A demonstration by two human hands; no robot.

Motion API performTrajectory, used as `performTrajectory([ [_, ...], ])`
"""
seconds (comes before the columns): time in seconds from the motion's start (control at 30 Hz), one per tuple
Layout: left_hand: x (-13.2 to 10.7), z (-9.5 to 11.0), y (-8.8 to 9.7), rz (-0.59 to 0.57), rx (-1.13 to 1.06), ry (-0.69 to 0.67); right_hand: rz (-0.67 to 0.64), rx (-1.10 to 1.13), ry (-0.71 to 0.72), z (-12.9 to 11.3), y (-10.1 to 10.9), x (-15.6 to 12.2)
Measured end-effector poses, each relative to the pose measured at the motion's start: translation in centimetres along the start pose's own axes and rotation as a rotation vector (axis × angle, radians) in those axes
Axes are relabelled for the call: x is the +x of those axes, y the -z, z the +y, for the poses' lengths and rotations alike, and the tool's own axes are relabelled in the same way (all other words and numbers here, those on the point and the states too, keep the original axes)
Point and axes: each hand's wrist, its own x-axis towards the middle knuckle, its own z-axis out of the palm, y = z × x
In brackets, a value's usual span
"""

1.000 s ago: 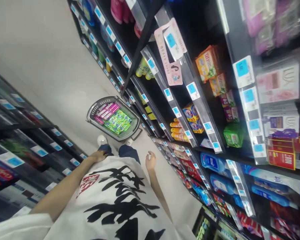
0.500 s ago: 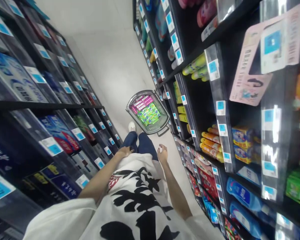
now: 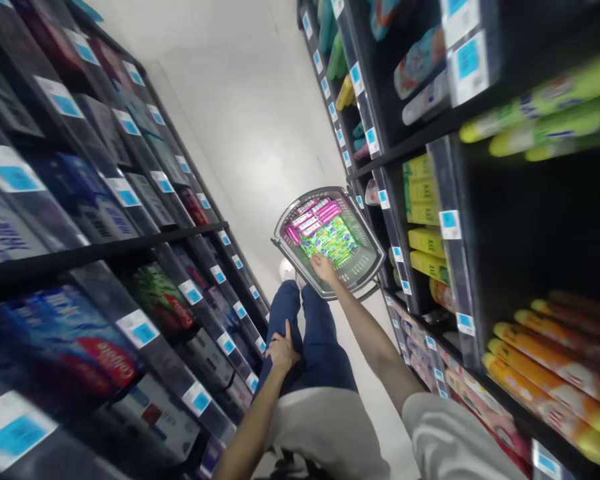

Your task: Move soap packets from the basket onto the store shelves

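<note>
Down on the floor, a grey shopping basket [image 3: 369, 268] holds bright green packs [image 3: 336, 241] in rows and several pink packs [image 3: 310, 223]. My right hand [image 3: 323, 267] reaches over its near rim, at the lower left edge of the green packs. Its fingers are bent and drawn together; whatever is between them is hidden. Low on my trouser leg [image 3: 285, 310], around the knee, rests my left hand [image 3: 281, 350], fingers laid out over the cloth and nothing held.
Dark shelves with price tags run along both sides. Toothpaste boxes [image 3: 65, 333] fill the left one. On the right shelf lie orange tubes [image 3: 550, 373], yellow boxes [image 3: 427, 257] and green-yellow tubes [image 3: 555, 110]. Pale floor [image 3: 250, 133] stretches ahead.
My body has bent forward, and the basket looks nearer. My right hand has gone from beside my leg into the basket. My left hand has slid down the thigh towards the knee.
</note>
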Motion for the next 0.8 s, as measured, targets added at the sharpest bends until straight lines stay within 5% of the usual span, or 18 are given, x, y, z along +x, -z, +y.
performTrajectory([
  [0.17, 2.5, 0.6, -1.3, 0.146, 0.032, -0.038, 0.027, 0.024, -0.138, 4.4, -7.5, 11.8],
  [0.3, 3.1, 0.5, -1.1, 0.163, 0.066, -0.046, 0.079, 0.062, -0.235, 7.1, -11.9, 16.0],
  [0.47, 3.3, 0.1, -0.8, 0.141, 0.042, -0.032, 0.17, 0.093, -0.325, 8.1, -13.6, 16.7],
  [0.67, 3.6, -0.4, -1.7, 0.145, 0.05, -0.062, 0.191, 0.107, -0.314, 7.3, -12.4, 16.1],
  [0.8, 3.9, -0.6, -2.4, 0.134, 0.055, -0.08, 0.154, 0.107, -0.28, 5.6, -10.8, 13.4],
])
